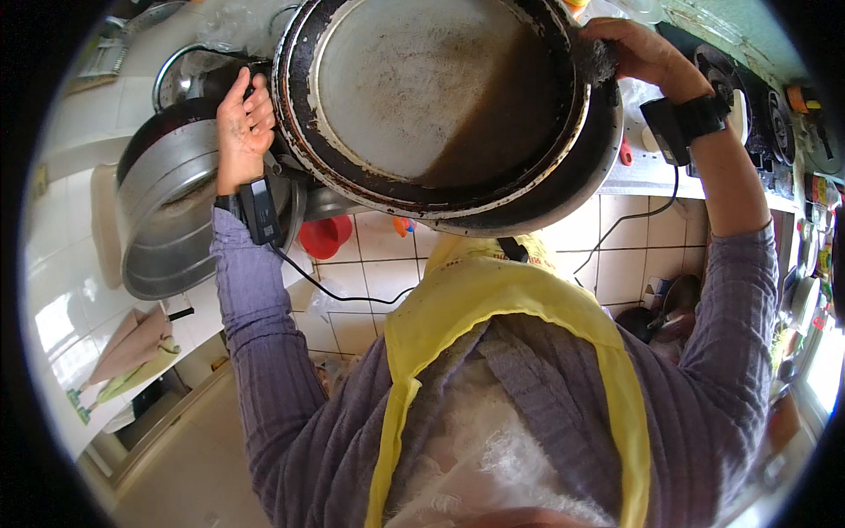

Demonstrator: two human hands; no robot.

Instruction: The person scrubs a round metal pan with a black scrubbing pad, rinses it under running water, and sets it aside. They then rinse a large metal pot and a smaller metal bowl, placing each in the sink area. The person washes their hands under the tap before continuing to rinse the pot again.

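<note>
A large round metal pan (409, 92) with a worn, chipped black rim is in front of me, tilted. Brown liquid (508, 125) seems to be pooled across its right side. My left hand (245, 125) is at the pan's left edge, fingers curled around what looks like a black handle, mostly hidden by the hand. At the right rim, my right hand (634, 56) grips a dark grey steel-wool scrubber (597, 63), pressed against the edge. Beneath the pan, the rim of a wider metal basin (604, 178) shows.
A deep aluminium pot (171, 244) stands at the left, with a lidded pan (198, 72) behind it. A gas stove (746, 99) is at the right. Below are a red plastic container (325, 236) and the tiled floor (389, 277). Cloths (135, 350) hang at the lower left.
</note>
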